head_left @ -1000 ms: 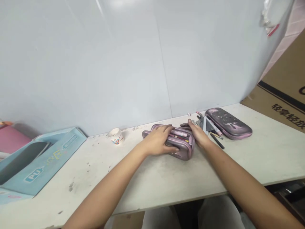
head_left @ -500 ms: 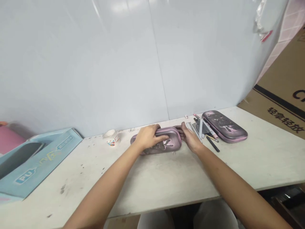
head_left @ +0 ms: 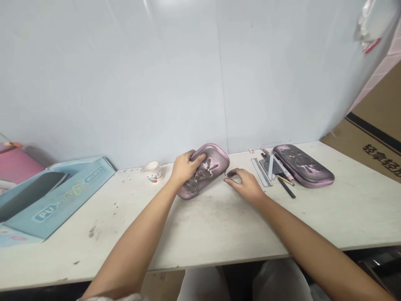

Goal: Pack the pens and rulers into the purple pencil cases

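A shiny pink pencil case [head_left: 208,169], closed, stands tilted on its long edge on the white table [head_left: 219,225] near the wall. My left hand [head_left: 184,167] grips its upper left end, fingers curled over the top. My right hand [head_left: 244,184] rests on the table just right of the case, with thumb and forefinger pinched at the case's lower right corner, where the zip pull seems to be. What they pinch is too small to make out.
A second pink pencil case [head_left: 302,165] lies flat to the right, with rulers, pens and pencils [head_left: 272,169] beside it. A small white cup [head_left: 153,171] stands left of my left hand. A blue box [head_left: 53,196] lies at far left, cardboard boxes [head_left: 376,133] at far right.
The open case with pens inside was shut, then tipped up onto its edge by my left hand. My right hand moved from its right end to the lower right corner.
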Demonstrator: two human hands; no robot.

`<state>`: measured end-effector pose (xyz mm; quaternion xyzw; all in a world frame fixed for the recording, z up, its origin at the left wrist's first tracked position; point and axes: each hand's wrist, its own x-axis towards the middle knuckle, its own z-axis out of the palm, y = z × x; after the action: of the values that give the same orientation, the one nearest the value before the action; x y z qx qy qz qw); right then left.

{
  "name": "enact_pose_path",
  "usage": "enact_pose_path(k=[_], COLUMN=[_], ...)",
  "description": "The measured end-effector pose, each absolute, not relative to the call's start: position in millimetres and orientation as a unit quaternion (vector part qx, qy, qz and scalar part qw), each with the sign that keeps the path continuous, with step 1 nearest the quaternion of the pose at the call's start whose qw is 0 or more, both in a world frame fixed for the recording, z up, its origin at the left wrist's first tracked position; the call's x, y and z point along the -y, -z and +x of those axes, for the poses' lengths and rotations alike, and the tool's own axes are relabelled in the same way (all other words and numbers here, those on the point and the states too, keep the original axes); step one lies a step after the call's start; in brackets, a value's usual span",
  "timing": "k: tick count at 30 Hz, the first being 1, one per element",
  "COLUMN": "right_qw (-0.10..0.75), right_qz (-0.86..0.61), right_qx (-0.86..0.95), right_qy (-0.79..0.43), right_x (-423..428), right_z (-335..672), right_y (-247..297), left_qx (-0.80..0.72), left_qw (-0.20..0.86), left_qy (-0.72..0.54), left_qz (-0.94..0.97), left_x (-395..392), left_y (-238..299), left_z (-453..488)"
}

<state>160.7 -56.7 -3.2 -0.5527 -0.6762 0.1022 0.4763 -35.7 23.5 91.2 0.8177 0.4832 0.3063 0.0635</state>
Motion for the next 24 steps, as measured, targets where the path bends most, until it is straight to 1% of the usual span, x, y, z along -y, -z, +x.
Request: enact_pose_path(k=[8, 14, 18, 22, 24], right_qw=[0.504, 0.502, 0.467, 0.409, 0.394], right_qz=[-0.542, -0.521, -0.528, -0.561, -0.572], right_qx=[0.669, 0.690, 0.710, 0.714, 0.709], right_qy=[-0.070, -0.031, 0.003, 0.091, 0.123], right_x=[52, 49, 50, 53, 55], right_z=[149, 154, 164, 181, 191], right_y=[-1, 4, 4, 2, 1], left_qx=[-0.492, -0.500, -0.501, -0.489, -0.489], left_qw=[0.057, 0.048, 0.031, -0.012, -0.025], left_qy=[-0.292, -0.302, -0.287, -0.259, -0.246], left_qz=[0.818, 0.810, 0.816, 0.833, 0.836], left_x=[-22, -23, -18, -13, -11], left_y=[-91, -90, -89, -85, -85], left_z=[-34, -35, -32, -23, -18])
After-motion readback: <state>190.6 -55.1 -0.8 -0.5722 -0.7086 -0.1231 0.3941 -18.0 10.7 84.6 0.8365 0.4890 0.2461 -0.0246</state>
